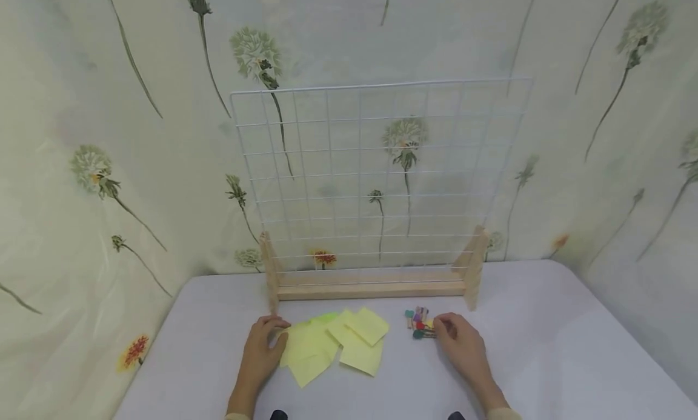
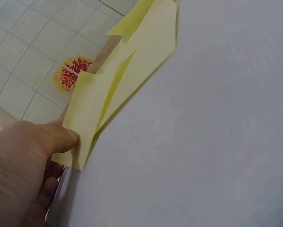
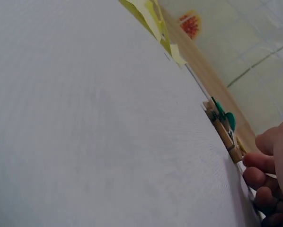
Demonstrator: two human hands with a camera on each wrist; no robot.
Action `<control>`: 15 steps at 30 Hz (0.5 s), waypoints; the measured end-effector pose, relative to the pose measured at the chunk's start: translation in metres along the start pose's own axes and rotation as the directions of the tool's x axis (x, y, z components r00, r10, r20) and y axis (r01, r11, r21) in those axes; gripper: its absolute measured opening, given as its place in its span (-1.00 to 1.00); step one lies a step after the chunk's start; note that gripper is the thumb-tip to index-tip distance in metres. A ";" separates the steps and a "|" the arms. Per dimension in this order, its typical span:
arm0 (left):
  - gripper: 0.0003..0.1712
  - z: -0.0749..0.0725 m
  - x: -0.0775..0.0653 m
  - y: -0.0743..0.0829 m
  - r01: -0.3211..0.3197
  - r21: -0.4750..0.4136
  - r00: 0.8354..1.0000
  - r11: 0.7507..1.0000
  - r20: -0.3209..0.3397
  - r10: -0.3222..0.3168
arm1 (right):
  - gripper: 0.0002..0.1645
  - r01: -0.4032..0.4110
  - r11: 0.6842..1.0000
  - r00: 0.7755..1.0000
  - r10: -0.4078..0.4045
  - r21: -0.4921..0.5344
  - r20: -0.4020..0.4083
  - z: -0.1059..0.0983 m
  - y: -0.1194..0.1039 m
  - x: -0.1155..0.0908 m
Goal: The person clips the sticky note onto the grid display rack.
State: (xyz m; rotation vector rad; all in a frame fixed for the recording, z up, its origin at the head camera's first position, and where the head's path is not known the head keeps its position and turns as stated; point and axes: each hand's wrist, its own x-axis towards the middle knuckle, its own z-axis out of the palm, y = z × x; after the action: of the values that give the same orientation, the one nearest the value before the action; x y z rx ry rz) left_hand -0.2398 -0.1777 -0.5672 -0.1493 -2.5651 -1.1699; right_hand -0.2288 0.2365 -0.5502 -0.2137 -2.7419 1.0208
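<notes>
Several yellow sticky notes (image 1: 311, 344) lie overlapping on the white table, with a greener one at the back. My left hand (image 1: 262, 350) rests at their left edge. In the left wrist view its thumb (image 2: 66, 137) lies on a yellow note (image 2: 84, 104), with the other fingers lower and partly hidden. Small wooden clothespins (image 1: 418, 325) with coloured decorations lie in a cluster right of the notes. At that cluster's right side, my right hand (image 1: 462, 342) has loosely bent fingertips touching or very near a clothespin (image 3: 226, 137); no grip on it is visible.
A white wire grid panel (image 1: 360, 177) stands upright in a wooden base (image 1: 371, 291) behind the notes and clothespins. Flower-printed cloth (image 1: 180, 183) hangs behind and at both sides. Two dark rounded objects (image 1: 279, 414) show at the near edge.
</notes>
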 end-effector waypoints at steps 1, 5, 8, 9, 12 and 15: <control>-0.82 -0.001 0.000 0.000 0.017 -0.001 1.000 1.000 0.004 -0.017 | -0.59 0.013 1.000 1.000 -0.013 -0.012 -0.014 0.002 0.000 0.001; -0.84 -0.005 0.000 0.000 0.057 -0.012 0.998 0.998 -0.005 -0.057 | -0.61 0.051 0.999 0.999 -0.051 -0.018 -0.009 0.007 -0.004 0.006; -0.84 -0.007 0.000 0.000 0.079 -0.026 0.997 0.997 -0.018 -0.080 | -0.60 0.054 0.998 0.998 -0.053 -0.031 0.032 0.009 -0.005 0.010; -0.84 -0.007 0.000 0.000 0.087 -0.035 0.996 0.996 -0.014 -0.087 | -0.62 0.051 0.998 0.998 -0.049 -0.045 0.038 0.009 -0.005 0.011; -0.88 -0.005 0.000 0.003 0.117 -0.057 0.993 0.992 -0.002 -0.117 | -0.71 0.041 0.996 0.998 -0.038 -0.083 0.040 0.009 -0.001 0.011; -0.88 -0.002 0.000 0.005 0.157 -0.073 0.988 0.985 -0.001 -0.158 | -0.77 0.040 0.996 0.999 -0.037 -0.084 0.035 0.006 0.001 0.010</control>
State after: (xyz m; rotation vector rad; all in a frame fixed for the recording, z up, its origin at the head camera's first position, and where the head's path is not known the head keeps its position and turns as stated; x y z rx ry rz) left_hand -0.2381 -0.1760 -0.5627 0.0422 -2.5681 -1.3188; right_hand -0.2402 0.2351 -0.5537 -0.1576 -2.8108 0.9075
